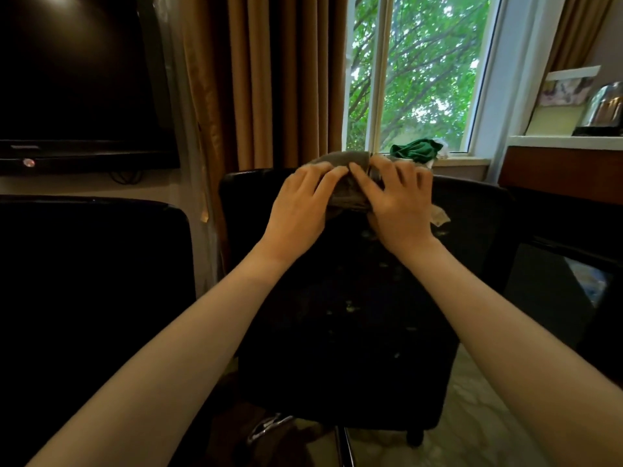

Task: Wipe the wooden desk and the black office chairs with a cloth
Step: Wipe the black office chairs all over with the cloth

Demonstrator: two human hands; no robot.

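A grey cloth (340, 160) lies bunched on the top edge of a black office chair's backrest (344, 298) in the middle of the view. My left hand (300, 207) and my right hand (397, 203) are side by side on the cloth, fingers spread and bent over it, pressing it against the chair's top. A frayed corner of the cloth (440, 215) hangs out to the right of my right hand. A second black chair (87, 281) stands at the left. The wooden desk (559, 170) shows at the right edge.
A green cloth (416, 150) lies on the window sill behind the chair. A dark television (77, 79) hangs at the upper left beside brown curtains (269, 79). A metal kettle (605, 106) and cards stand on the desk's shelf at the right.
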